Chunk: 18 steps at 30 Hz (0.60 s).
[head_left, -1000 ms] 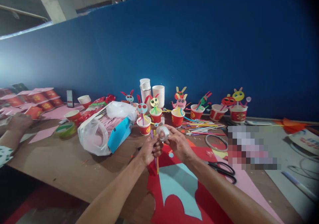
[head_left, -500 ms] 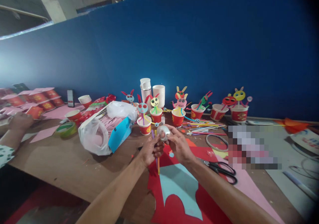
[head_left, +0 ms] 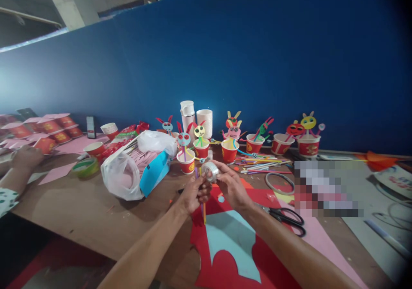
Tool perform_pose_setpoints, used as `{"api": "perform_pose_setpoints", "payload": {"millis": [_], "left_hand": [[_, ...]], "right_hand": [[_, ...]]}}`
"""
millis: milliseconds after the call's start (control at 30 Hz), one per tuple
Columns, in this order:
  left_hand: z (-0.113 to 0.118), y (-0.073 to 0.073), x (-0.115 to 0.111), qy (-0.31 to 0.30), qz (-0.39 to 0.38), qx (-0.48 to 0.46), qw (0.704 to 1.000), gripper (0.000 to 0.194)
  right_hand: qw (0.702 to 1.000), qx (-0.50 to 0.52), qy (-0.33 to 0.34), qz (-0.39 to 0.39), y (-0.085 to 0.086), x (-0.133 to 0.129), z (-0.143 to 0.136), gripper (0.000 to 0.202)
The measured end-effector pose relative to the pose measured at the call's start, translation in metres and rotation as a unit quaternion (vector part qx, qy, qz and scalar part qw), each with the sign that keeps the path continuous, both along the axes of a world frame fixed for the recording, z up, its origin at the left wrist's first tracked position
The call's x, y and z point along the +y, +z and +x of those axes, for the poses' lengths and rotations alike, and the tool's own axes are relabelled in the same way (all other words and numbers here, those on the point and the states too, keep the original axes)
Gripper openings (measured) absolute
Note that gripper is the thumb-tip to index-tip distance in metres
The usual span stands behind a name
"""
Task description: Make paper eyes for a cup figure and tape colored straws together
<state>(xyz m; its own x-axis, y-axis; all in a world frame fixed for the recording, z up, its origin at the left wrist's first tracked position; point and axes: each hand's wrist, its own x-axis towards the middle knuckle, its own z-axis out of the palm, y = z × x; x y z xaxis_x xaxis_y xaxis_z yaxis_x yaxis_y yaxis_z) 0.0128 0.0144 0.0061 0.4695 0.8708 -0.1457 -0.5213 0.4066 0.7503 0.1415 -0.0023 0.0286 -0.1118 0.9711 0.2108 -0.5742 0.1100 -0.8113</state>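
In front of me my right hand [head_left: 232, 186] is closed on a small roll of clear tape [head_left: 210, 171], held upright. My left hand [head_left: 193, 193] is closed around thin paper sticks [head_left: 204, 214], one purple and one yellow-orange, and its fingertips meet the tape roll's left side. Beneath my hands lie a red paper sheet [head_left: 206, 254] and a light blue cut sheet [head_left: 230, 231]. Black-handled scissors [head_left: 286, 218] rest beside my right forearm. Behind the hands stand red paper cups [head_left: 187, 164] bearing rabbit-faced paper figures [head_left: 184, 139].
A white plastic bag [head_left: 119, 179] with pink strips and a blue card [head_left: 154, 173] stands left of centre. Loose coloured sticks [head_left: 262, 165] lie behind a grey ring [head_left: 279, 183]. Green tape [head_left: 85, 167] is farther left, near another person's hand [head_left: 27, 157]. A blue wall [head_left: 241, 57] rises behind.
The tape roll is turned very slightly between my fingers. My hands otherwise keep their places, and the view has shifted a little.
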Motion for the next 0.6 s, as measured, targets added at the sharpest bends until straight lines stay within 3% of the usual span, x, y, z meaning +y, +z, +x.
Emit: {"api": "perform_pose_setpoints", "payload": {"millis": [367,467,600], "left_hand": [[0.001,0.005,0.001,0.003,-0.03,0.003,1.0,0.045],[-0.001,0.004,0.003,-0.008,-0.027,0.014,1.0,0.047],[-0.003,0.004,0.003,-0.007,-0.046,0.041,0.998,0.047]], "right_hand": [[0.986,-0.152,-0.015,0.063,-0.008,0.004,0.011,0.036],[0.966,-0.235,-0.036,0.099,-0.004,0.003,0.013,0.036],[0.914,-0.369,-0.088,0.145,0.001,-0.002,0.011,0.04]]}}
